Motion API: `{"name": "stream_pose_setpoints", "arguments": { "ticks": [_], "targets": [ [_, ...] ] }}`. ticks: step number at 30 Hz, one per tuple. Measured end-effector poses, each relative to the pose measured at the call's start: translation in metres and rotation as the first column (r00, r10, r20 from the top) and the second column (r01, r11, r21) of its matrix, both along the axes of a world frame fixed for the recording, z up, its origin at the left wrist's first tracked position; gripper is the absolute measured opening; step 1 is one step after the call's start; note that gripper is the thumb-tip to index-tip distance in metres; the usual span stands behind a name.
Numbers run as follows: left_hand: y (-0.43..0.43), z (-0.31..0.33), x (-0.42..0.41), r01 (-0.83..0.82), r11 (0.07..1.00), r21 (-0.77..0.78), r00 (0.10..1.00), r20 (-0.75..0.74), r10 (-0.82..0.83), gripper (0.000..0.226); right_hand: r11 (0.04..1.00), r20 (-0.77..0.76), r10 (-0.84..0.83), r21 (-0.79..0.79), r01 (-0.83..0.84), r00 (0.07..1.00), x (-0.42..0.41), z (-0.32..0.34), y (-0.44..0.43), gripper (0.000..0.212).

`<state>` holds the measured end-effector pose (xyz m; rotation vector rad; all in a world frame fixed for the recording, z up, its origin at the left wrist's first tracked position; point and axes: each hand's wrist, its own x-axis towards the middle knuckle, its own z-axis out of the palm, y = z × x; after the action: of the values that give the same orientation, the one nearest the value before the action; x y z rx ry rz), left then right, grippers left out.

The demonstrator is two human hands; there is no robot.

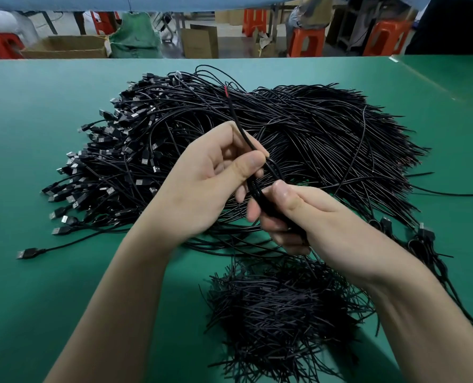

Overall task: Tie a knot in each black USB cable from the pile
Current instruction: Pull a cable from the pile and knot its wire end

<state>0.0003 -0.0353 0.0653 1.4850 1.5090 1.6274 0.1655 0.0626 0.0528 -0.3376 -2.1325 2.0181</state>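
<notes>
A big pile of black USB cables (299, 128) lies on the green table (36, 128), plugs to the left, bare ends to the right. Both hands hold one black cable (236, 121) above the pile. Its free end with a red tip points up and away. My left hand (210, 181) pinches the cable between thumb and fingers. My right hand (293, 214) grips the lower part of the same cable, where a small loop shows between the two hands.
A heap of short black ties or wire pieces (279, 313) lies near the front edge. A few cables (423, 236) lie apart at the right. Beyond the table stand cardboard boxes (67, 47), a green sack (134, 37) and orange stools (307, 41).
</notes>
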Motion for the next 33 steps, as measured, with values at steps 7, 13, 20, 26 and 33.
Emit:
{"name": "stream_pose_setpoints", "arguments": {
  "ticks": [7, 13, 20, 26, 33],
  "targets": [
    [0.012, -0.003, 0.016, -0.267, 0.964, 0.01, 0.963, 0.03, 0.267, 0.009, 0.968, -0.106, -0.194, 0.139, 0.208, 0.975, -0.008, -0.002, -0.005, 0.035],
    [0.021, -0.005, 0.057, -0.323, 0.94, -0.106, 0.946, -0.045, 0.32, 0.053, 0.555, -0.151, -0.558, 0.663, 0.502, 0.816, -0.012, -0.006, -0.005, 0.036],
    [0.025, -0.008, 0.065, -0.363, 0.927, -0.09, 0.928, 0.051, 0.368, 0.047, 0.344, -0.119, -0.583, 0.86, 0.377, 0.804, -0.014, -0.006, -0.013, 0.028],
    [0.024, -0.012, 0.055, -0.312, 0.95, -0.028, 0.933, 0.18, 0.312, 0.018, 0.816, -0.051, -0.305, 0.501, 0.288, 0.951, -0.006, 0.002, -0.003, 0.032],
    [0.024, -0.01, 0.046, -0.224, 0.974, 0.037, 0.945, 0.251, 0.208, 0.016, 0.896, -0.11, -0.302, 0.306, 0.321, 0.947, -0.006, 0.0, 0.001, 0.025]
  ]
}}
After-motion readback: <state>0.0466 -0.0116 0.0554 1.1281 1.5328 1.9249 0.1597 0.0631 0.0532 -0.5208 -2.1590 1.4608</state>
